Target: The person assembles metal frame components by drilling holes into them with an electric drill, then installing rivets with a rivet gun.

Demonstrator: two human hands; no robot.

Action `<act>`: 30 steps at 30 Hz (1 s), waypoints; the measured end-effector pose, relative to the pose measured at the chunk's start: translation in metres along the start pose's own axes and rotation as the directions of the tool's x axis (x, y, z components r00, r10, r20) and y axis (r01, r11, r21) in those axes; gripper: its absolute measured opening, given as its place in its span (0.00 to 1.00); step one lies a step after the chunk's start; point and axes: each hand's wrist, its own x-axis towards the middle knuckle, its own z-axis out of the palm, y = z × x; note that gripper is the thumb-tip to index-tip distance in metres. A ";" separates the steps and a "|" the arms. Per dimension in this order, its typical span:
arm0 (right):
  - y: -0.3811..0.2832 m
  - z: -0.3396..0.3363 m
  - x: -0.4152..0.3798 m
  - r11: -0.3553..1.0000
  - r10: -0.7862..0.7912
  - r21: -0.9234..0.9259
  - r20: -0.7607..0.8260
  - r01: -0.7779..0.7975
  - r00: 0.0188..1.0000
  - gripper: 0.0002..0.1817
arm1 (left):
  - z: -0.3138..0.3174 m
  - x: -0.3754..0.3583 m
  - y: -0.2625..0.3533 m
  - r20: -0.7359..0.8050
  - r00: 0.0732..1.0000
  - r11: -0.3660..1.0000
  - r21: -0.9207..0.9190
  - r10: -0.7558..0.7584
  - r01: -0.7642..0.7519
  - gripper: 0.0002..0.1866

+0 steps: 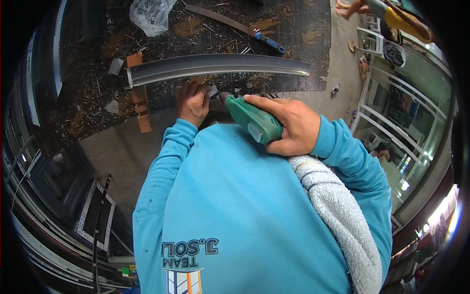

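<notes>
In my right hand (296, 125) is a green power drill (252, 117), its dark chuck pointing left toward my other hand. The fingers of my left hand (193, 102) are curled closed beside a small silvery piece (213, 91), which they appear to pinch just ahead of the chuck. Whether a bit sits in the chuck is too small to tell. Just beyond both hands, a long grey metal profile (220, 65) lies across the dark worktable (93, 110). Its left end rests by an orange-brown wooden strip (140, 105).
A handsaw (220, 20) with a blue handle and a clear plastic bag (152, 17) of small metal parts lie at the back. Metal shavings litter the tabletop. Glass-panelled frames (406, 122) stand at right, near another person's bare limbs (352, 9). A towel (338, 210) hangs over my shoulder.
</notes>
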 end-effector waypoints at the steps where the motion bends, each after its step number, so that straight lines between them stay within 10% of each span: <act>1: 0.000 0.000 0.000 1.000 -0.004 -0.002 -0.003 0.004 1.000 0.51 | 0.000 0.000 0.000 0.002 1.000 1.000 -0.001 -0.001 0.001 0.10; 30: -0.031 0.001 0.011 0.934 0.155 -0.340 0.100 -0.112 0.983 0.49 | 0.000 -0.001 0.003 0.009 0.999 0.998 0.051 0.048 -0.048 0.07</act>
